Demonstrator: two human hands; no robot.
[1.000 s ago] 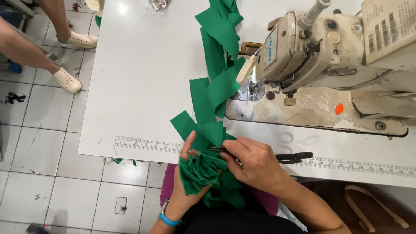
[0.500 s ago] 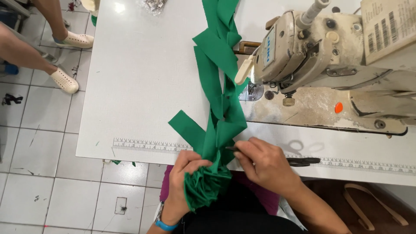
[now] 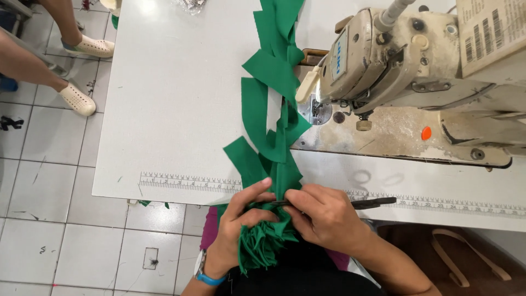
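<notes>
One white table (image 3: 175,98) filled most of the view, and at its two o'clock side stood the worn cream sewing machine (image 3: 416,71). A chain of green fabric pieces (image 3: 274,109) ran from twelve o'clock, past the machine's needle area, down to the table's near edge at six o'clock, where a printed ruler strip (image 3: 181,182) lay along the rim. At the bottom end, the left hand (image 3: 238,230) was clenched around a gathered bunch of those green pieces, held below the table edge. Just at three o'clock of it, touching the cloth, the right hand (image 3: 323,216) was closed on dark scissors (image 3: 367,203), whose blades met the fabric between the two hands. Another person's legs in white shoes (image 3: 76,98) stood at ten o'clock on the tiled floor. The blades sat very close to the left fingertips (image 3: 266,183), so a hasty snip might nick skin, or cut into a piece rather than the link between pieces.
</notes>
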